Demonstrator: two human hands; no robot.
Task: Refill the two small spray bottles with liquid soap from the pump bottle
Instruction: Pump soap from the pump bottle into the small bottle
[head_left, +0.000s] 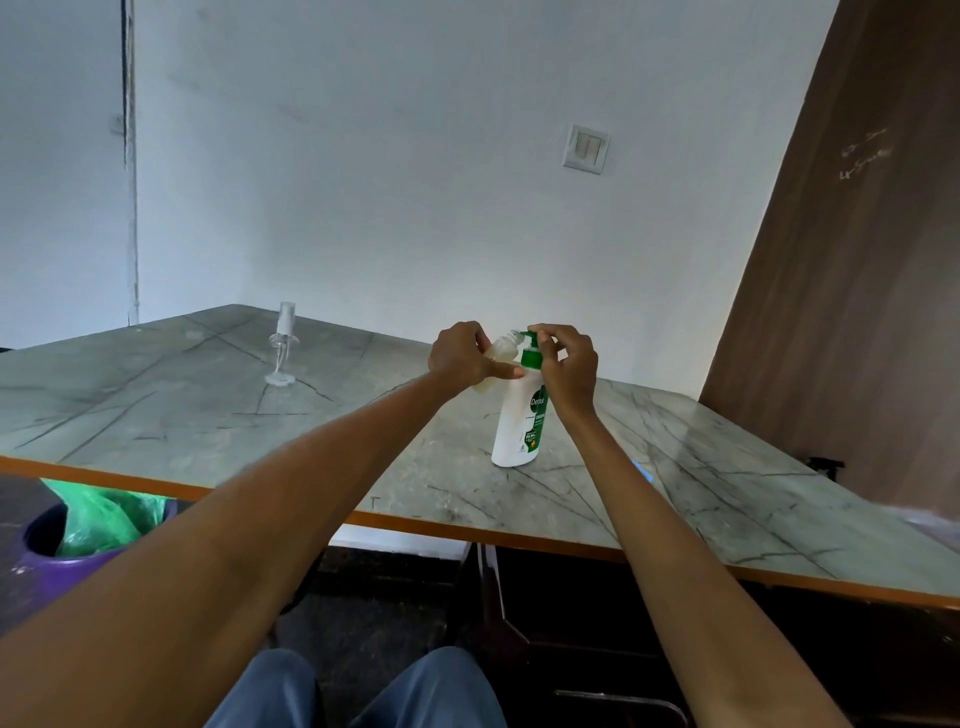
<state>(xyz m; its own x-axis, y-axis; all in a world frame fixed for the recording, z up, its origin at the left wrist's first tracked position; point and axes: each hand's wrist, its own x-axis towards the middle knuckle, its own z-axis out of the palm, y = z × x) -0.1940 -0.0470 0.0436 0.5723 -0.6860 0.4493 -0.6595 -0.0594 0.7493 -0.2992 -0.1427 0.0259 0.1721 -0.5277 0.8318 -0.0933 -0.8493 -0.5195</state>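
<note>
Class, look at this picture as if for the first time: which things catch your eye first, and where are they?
First, the two hands meeting mid-table: the left hand holds a small bottle tilted against the green pump of the white soap bottle, and the right hand rests on that pump. Far left stands a clear spray bottle, alone.

- You are sitting at a plain indoor room, likely an office or utility room, not a kitchen or workshop.
- Before you is a grey marble-patterned laminate table with an orange edge (156, 415).
- Behind it is a bare white painted wall (389, 156) with a white wall switch plate (586, 148).
- A brown wood-grain panel (841, 312) stands at right.
- A purple waste bin lined with a green plastic bag (78, 535) sits on the floor at left.
</note>
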